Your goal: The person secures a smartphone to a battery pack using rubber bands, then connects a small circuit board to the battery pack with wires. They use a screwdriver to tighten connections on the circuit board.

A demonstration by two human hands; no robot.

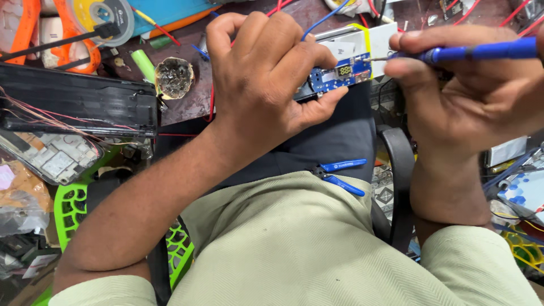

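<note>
Blue circuit board (341, 73) pinched in left hand (266, 73), just left of soldering iron (476, 52) gripped lengthwise left-right by right hand (470, 96).

two hands (266, 73), one blue circuit board (340, 73), one blue soldering iron (481, 52), one pair of blue-handled cutters (340, 175)

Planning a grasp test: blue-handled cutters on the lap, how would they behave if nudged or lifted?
The blue-handled cutters lie flat on cloth at the lap, so they would probably slide rather than roll. Metal jaws with slim grips suggest stiff and fairly light. The handles look splayed, so they may pivot when lifted by one handle.
</note>
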